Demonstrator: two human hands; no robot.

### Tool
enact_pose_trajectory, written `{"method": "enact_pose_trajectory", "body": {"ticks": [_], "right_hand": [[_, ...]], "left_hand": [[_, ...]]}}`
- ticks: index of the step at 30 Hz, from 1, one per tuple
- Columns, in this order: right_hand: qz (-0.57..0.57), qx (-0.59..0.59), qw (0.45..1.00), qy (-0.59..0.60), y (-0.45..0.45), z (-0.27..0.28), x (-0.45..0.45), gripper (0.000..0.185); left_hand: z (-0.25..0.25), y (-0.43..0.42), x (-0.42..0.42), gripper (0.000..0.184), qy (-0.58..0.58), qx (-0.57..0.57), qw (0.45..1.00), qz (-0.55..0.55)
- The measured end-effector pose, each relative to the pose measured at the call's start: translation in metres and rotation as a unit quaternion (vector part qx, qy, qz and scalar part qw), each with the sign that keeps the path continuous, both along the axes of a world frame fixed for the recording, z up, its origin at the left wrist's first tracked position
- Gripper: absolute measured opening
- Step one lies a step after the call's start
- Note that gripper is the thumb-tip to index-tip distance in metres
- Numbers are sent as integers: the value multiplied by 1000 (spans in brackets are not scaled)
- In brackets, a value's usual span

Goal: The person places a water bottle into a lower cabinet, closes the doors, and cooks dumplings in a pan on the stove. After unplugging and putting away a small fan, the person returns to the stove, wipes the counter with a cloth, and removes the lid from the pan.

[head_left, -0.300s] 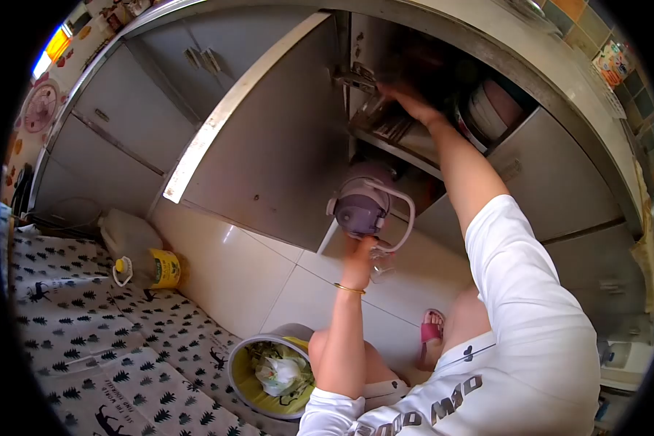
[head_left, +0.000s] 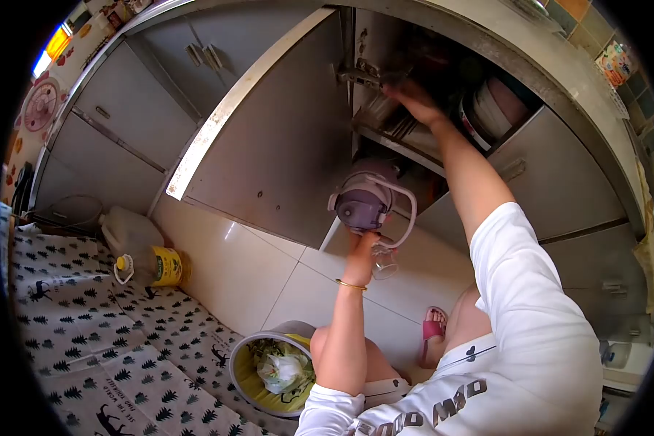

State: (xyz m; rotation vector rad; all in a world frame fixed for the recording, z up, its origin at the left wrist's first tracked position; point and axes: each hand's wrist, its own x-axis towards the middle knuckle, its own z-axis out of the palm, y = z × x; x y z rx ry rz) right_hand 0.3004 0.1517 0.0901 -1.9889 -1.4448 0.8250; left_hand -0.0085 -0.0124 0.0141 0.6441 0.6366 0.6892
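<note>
1. Clear glass — center of the frame, low beside the left hand, whose fingers are curled near it; whether they pinch the glass cannot be told.
2. Purple vessel with a pale looped handle — center, before the lower opening of the cabinet, directly above the left hand. Contents hidden. Contact with the hand is unclear.
3. Right hand — upper center, inside the cabinet above its shelf. Fingers extended toward the hinge side, blurred and shadowed; whether they grip anything cannot be told.
4. Cabinet, door open. Upper compartment holds clear ware left of the hand and stacked round vessels at right, tilted on their sides; further contents too dark to name.
5. Bin, gray, lower center-left. Yellow liner; inside, a white plastic bag and dark green plant scraps.
6. Bottle, left of frame, lying on its side: yellow cap, yellow label, amber tint toward the base.
7. Translucent jug, just behind the bottle; contents cannot be told.
</note>
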Motion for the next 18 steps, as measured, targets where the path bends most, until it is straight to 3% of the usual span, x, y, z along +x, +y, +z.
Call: {"method": "enact_pose_trajectory", "body": {"ticks": [2, 8, 11, 14, 18], "right_hand": [[-41, 81, 996, -24, -7, -2, -4, 106], [-96, 20, 994, -52, -18, 4, 4, 110], [-134, 72, 985, -81, -16, 16, -3, 108], [-151, 273, 936, -164, -6, 12, -11, 94], [-125, 173, 957, -198, 12, 10, -2, 95]], "left_hand": [[-1, 2, 0, 56, 13, -3, 1000, -8], [2, 3, 6, 56, -10, 12, 1000, 4], [2, 4, 7, 56, -20, 14, 1000, 8], [1, 6, 10, 55, -18, 17, 1000, 13], [2, 9, 12, 56, -6, 25, 1000, 5]]}}
